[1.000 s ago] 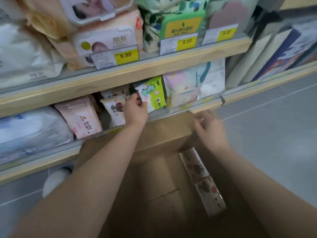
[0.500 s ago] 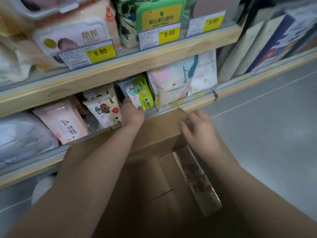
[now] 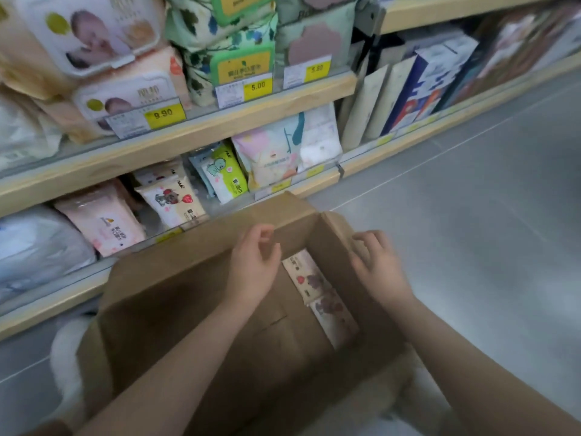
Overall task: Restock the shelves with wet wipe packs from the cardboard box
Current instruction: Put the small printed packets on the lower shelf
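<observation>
- Your L hand (image 3: 254, 272) hangs over the box (image 3: 176, 297), fingers loosely curled, empty.
- R hand (image 3: 377, 265) on the box edge, empty too.
- Packs (image 3: 317, 294) lie between both hands, long axis running toward you; L nearer.

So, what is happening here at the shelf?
A person is restocking wet wipe packs from a cardboard box that stands in front of the lower shelf. Both hands are over the open box and hold nothing: the left hand hangs above the inside with its fingers loosely curled, and the right hand is at the right wall. Two packs lie in the box along that wall. A bear pack and a green pack stand on the shelf.
</observation>
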